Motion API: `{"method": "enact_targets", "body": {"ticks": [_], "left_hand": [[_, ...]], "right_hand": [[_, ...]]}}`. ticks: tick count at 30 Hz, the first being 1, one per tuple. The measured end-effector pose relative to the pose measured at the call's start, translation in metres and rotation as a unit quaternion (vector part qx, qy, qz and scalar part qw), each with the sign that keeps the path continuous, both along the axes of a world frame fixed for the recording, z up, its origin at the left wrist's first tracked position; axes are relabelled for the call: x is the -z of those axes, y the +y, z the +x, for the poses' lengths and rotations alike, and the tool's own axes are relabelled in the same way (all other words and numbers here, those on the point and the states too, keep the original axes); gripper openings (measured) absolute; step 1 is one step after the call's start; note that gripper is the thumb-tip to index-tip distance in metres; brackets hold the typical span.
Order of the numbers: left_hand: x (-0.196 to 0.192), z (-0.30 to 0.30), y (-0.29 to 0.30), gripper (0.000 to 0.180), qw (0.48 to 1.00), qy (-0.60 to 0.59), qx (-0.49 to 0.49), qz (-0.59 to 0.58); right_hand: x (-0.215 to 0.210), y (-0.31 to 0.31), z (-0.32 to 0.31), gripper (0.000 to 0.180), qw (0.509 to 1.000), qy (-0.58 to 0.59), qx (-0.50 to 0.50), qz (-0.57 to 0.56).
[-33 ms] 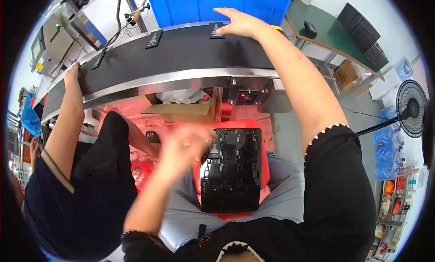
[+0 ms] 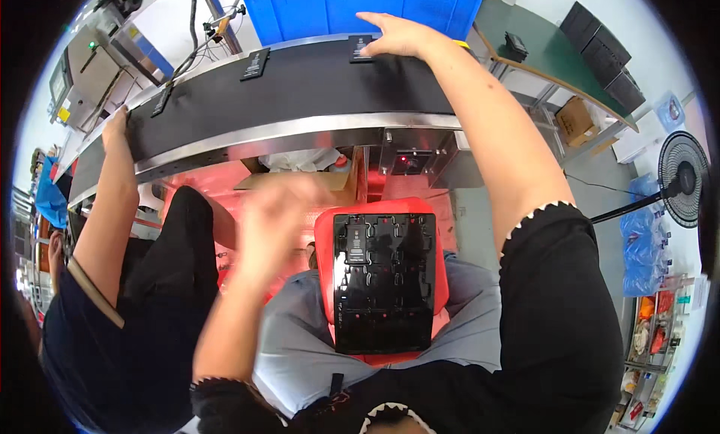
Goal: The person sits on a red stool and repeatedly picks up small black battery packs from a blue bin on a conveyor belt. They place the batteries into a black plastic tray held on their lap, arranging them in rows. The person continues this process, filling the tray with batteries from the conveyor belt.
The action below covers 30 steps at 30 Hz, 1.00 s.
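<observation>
My right hand (image 2: 397,38) reaches across the belt, fingers spread, its thumb touching the edge of a flat black battery (image 2: 358,45). My left hand (image 2: 281,205) is smeared by motion in front of the belt, left of a glossy black tray (image 2: 386,333). Its fingers cannot be made out. The tray has several moulded slots and rests on a red seat-like support (image 2: 442,284) between my knees. One flat battery (image 2: 356,243) lies in the tray's upper left slot. Two more black batteries, a middle one (image 2: 255,64) and a left one (image 2: 160,102), lie on the belt.
The black conveyor belt (image 2: 300,93) has a metal rail. A blue crate (image 2: 360,10) stands behind it, a cardboard box (image 2: 330,183) below. At left, a co-worker's hand (image 2: 116,130) touches the belt's edge. A green table (image 2: 540,48) and black fan (image 2: 682,179) stand right.
My left hand has moved up and left, away from the tray and the battery in its slot. My right hand stays by the battery on the belt.
</observation>
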<state>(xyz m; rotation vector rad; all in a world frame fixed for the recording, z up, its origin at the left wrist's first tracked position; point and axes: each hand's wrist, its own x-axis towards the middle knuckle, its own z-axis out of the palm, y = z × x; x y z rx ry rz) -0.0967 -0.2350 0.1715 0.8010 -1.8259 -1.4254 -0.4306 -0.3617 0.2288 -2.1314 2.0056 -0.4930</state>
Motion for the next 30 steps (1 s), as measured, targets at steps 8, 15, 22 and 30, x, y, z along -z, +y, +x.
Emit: {"method": "enact_targets", "body": {"ticks": [8, 15, 22, 30], "left_hand": [[-0.005, -0.014, -0.318, 0.087, 0.856, -0.270, -0.060, -0.437], [-0.055, -0.095, -0.255, 0.084, 0.905, -0.380, 0.103, -0.161], [-0.054, -0.095, -0.154, 0.080, 0.876, -0.326, -0.054, -0.350], [-0.002, -0.072, 0.018, 0.082, 0.862, -0.170, 0.136, -0.458]], "right_hand": [[-0.005, 0.006, -0.006, 0.071, 0.993, 0.107, 0.046, -0.023], [-0.020, 0.112, 0.012, 0.032, 0.970, -0.159, -0.019, -0.183], [0.093, 0.237, 0.070, 0.018, 0.947, -0.308, -0.094, 0.010], [0.301, 0.266, 0.047, 0.031, 0.984, -0.145, 0.092, -0.054]]}}
